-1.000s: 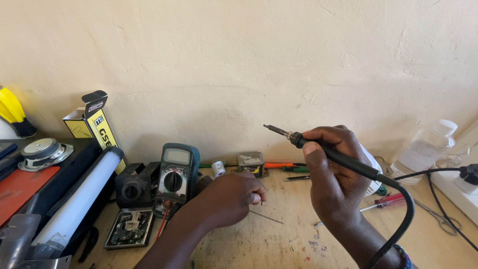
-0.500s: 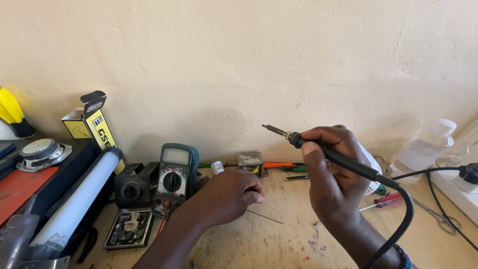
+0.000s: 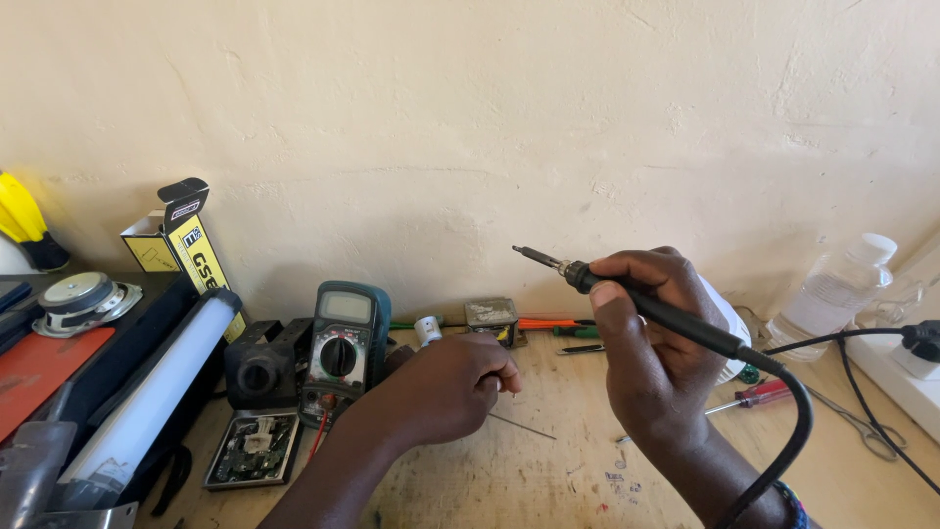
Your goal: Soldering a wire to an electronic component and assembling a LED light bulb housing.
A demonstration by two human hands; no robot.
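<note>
Wooden worktop [image 3: 548, 480] against a plastered wall: right hand [image 3: 651, 362] is gripping a raised soldering iron [image 3: 646, 304], fingers closed; left hand [image 3: 446, 387] is pinching thin solder wire [image 3: 524, 426]; no joint being touched yet

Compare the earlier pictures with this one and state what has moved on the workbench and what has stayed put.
Little changed. The left hand shifted slightly on the bench, staying closed over the thin wire lying there. The right hand kept its grip on the soldering iron, tip raised and pointing left, almost unmoved. The multimeter, white tube, circuit board and water bottle stayed put.
</note>
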